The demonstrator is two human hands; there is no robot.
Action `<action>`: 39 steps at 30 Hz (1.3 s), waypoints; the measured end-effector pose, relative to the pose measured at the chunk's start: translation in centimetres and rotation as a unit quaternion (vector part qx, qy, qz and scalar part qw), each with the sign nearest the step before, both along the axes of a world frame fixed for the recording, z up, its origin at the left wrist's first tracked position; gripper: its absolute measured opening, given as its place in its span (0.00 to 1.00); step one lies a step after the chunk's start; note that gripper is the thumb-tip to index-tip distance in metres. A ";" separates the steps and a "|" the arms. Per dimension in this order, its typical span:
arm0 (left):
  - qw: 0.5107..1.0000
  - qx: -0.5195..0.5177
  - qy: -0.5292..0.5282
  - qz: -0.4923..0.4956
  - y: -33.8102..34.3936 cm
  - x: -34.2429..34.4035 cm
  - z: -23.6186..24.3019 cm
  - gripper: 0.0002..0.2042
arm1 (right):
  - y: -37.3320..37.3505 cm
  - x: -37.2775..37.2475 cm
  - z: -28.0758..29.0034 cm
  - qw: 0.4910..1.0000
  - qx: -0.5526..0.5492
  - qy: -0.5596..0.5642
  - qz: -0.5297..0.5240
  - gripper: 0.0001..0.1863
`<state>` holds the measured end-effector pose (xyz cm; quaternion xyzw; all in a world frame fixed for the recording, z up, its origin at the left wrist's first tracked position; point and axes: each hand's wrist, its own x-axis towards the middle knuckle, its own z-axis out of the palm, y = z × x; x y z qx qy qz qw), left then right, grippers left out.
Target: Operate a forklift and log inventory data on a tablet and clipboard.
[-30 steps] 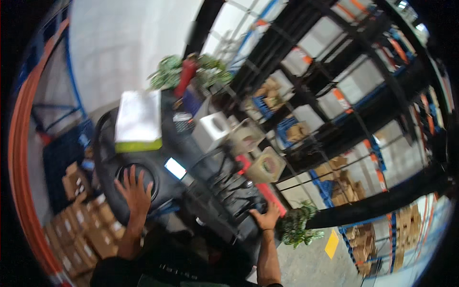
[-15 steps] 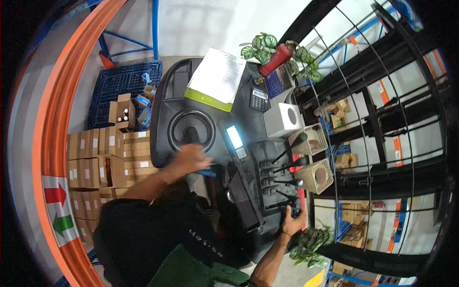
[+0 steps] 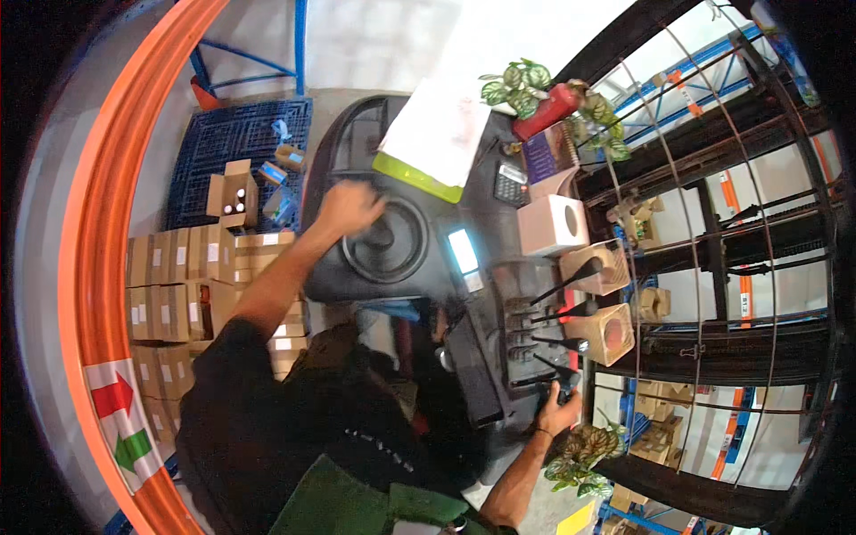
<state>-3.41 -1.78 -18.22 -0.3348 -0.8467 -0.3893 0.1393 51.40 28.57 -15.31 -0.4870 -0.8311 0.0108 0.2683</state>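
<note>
At the upper left of the dark console, my left hand is closed at the far left rim of the black steering wheel; its fingers are slightly smeared. My right hand wraps round the black knob of the nearest control lever, at the right of the console. Several more levers stand in a row beyond it, among them a black-knobbed lever. A lit display sits between wheel and levers.
Papers on a green clipboard, a calculator and a white box with a round hole rest on the console. A red fire extinguisher stands beyond. An orange rack beam and stacked cartons are left; a wire guard is right.
My left hand has moved from the wheel's near edge up to its far left rim. My right hand stays on the lever. The view has shifted, so the console sits further right.
</note>
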 end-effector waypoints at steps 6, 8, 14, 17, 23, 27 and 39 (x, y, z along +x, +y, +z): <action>0.961 -0.006 0.199 -0.192 6.5 12.3 -4.6 0.21 | 0.3 -1.1 0.4 0.988 0.033 0.134 0.072 0.35; 0.939 -0.106 -0.006 -0.328 1.8 11.3 -5.0 0.23 | 0.1 0.2 1.4 0.997 -0.026 0.076 -0.011 0.35; 0.848 -0.027 0.331 -0.413 2.2 8.9 -5.2 0.21 | -1.6 -2.3 2.1 0.995 -0.010 0.102 -0.005 0.42; 0.849 -0.019 0.245 -0.468 1.1 8.1 -7.8 0.26 | -2.5 -1.9 1.9 0.997 -0.023 0.027 -0.067 0.46; 0.874 -0.030 0.078 -0.479 -1.0 7.7 -3.1 0.19 | -4.3 -2.0 2.1 0.996 -0.002 0.011 -0.085 0.44; 0.902 0.038 0.088 -0.421 -0.1 7.3 -1.1 0.23 | -4.3 -3.0 2.0 0.995 0.023 0.025 -0.091 0.45; 0.913 -0.222 0.031 -0.341 12.2 0.4 0.5 0.22 | -7.7 -6.0 5.8 0.996 -0.034 -0.010 -0.076 0.61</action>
